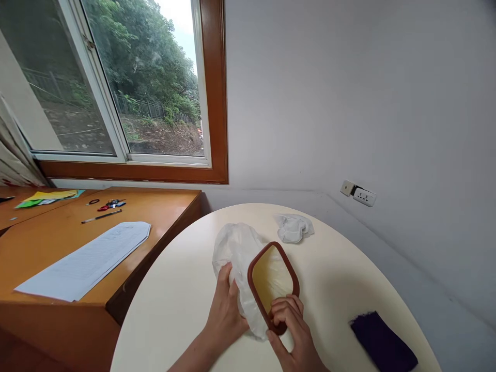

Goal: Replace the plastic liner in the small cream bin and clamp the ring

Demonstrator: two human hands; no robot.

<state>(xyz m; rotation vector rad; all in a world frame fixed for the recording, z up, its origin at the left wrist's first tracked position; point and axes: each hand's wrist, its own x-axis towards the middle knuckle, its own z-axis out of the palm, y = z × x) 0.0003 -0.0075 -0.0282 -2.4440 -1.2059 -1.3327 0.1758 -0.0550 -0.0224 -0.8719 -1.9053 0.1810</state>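
A brown-rimmed object (252,294), a rounded rectangle with a yellowish inner face, is tilted above the round table; I cannot tell its exact kind. My right hand (290,328) grips its lower corner, the fingers curled over the rim and the thumb on the outer side. To its left a thin white plastic bag (236,243) spreads against and partly behind it. My left hand (227,310) is closed round the bag's near side, and some of its fingers are hidden. Crumpled white plastic (294,228) lies farther back on the table.
The round cream table (166,289) carries a folded dark purple cloth (383,343) at the right. On the wooden desk (170,199) at left are paper sheets (89,258), a pen (101,216) and scissors (109,205). A wall socket (364,197) sits behind the table.
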